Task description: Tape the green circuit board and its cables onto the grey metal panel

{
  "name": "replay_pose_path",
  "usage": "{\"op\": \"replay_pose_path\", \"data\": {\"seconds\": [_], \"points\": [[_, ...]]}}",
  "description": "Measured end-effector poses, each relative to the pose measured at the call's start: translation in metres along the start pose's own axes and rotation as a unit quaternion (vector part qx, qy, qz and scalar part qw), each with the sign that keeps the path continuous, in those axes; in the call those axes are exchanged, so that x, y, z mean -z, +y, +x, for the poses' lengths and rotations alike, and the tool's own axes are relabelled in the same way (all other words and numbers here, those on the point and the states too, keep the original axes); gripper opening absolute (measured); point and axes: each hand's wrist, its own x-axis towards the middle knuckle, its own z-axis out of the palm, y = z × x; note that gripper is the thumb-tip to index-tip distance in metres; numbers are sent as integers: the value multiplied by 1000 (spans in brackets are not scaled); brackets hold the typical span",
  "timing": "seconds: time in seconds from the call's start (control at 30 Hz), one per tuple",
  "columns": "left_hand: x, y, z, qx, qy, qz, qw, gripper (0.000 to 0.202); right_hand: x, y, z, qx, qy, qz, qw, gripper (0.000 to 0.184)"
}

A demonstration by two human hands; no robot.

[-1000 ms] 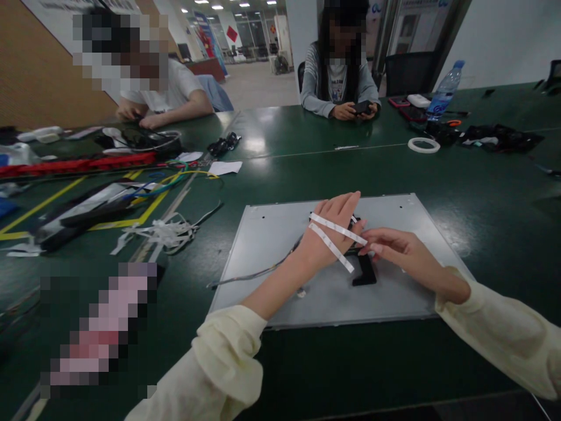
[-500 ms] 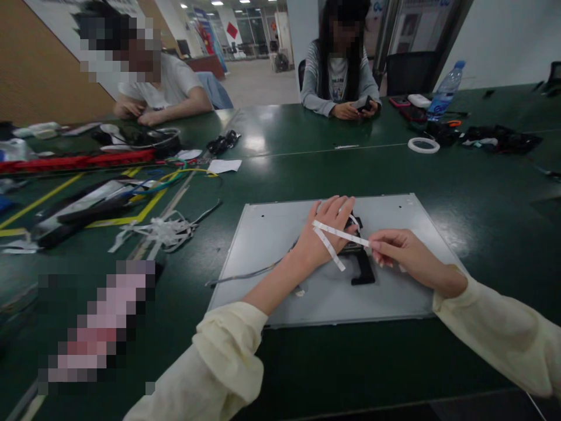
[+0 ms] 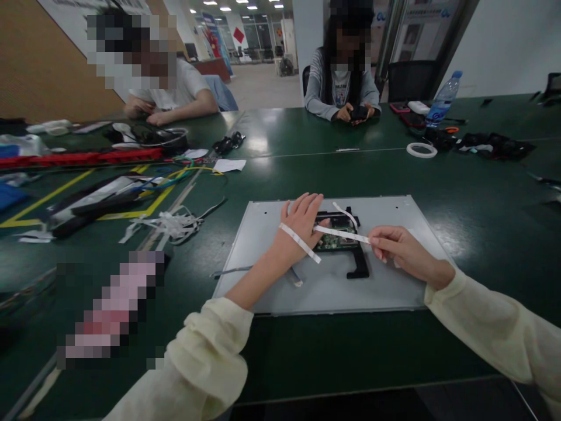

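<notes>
A grey metal panel [image 3: 394, 286] lies flat on the green table in front of me. On it sits a black bracket with a small green circuit board [image 3: 337, 237]. My left hand [image 3: 298, 225] rests flat on the panel beside the board, fingers stretched out, with a white tape strip [image 3: 300, 242] stuck across its back. My right hand [image 3: 392, 248] pinches the end of another white tape strip [image 3: 342, 234] that reaches over the board toward my left hand. A third white strip [image 3: 346, 213] curls above the board.
A heap of white strips [image 3: 164, 225] and coloured wires [image 3: 175, 175] lie to the left, with red bars behind. A tape roll [image 3: 421, 150], a water bottle [image 3: 442, 99] and black parts sit far right. Two people sit across the table, one holding a phone.
My left hand slid left off the board, uncovering it. One strip came off its back and is now held taut by my right hand over the board.
</notes>
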Motion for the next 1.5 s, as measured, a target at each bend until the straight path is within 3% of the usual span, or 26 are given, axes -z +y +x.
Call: {"op": "replay_pose_path", "data": {"seconds": [0.2,0.33,0.43,0.6,0.7,0.8,0.97,1.13,1.2,1.27,1.4,1.5], "points": [[26,-41,-35,12,-3,-122,992,49,3,-6,-1,-41,-18,3,999,30],[48,-48,-61,6,-22,-132,991,47,11,-12,-2,-100,-20,-89,991,36],[64,-31,-74,-9,-45,-132,990,45,18,-15,-2,-133,-22,-148,980,36],[79,26,-72,-57,-62,-131,988,40,26,-16,-1,-159,-58,-222,960,34],[69,54,-61,-100,-85,-137,982,38,26,-16,-1,-162,-57,-242,955,33],[44,65,-52,-130,-69,-143,979,34,24,-15,0,-152,-46,-256,954,31],[7,59,-53,-172,-30,-162,971,33,22,-14,0,-124,-43,-269,954,28],[2,51,-59,-172,-24,-201,964,31,16,-16,-4,-99,-12,-327,940,31],[3,50,-60,-167,-32,-199,965,30,12,-18,-6,-87,-4,-380,921,32],[4,51,-60,-172,-43,-183,967,29,7,-19,-8,-57,5,-464,884,31],[5,55,-63,-175,-54,-136,974,30,-6,-18,-13,-6,44,-650,759,28],[8,59,-64,-178,-61,-112,976,31,-14,-16,-15,-18,50,-719,693,31]]}}
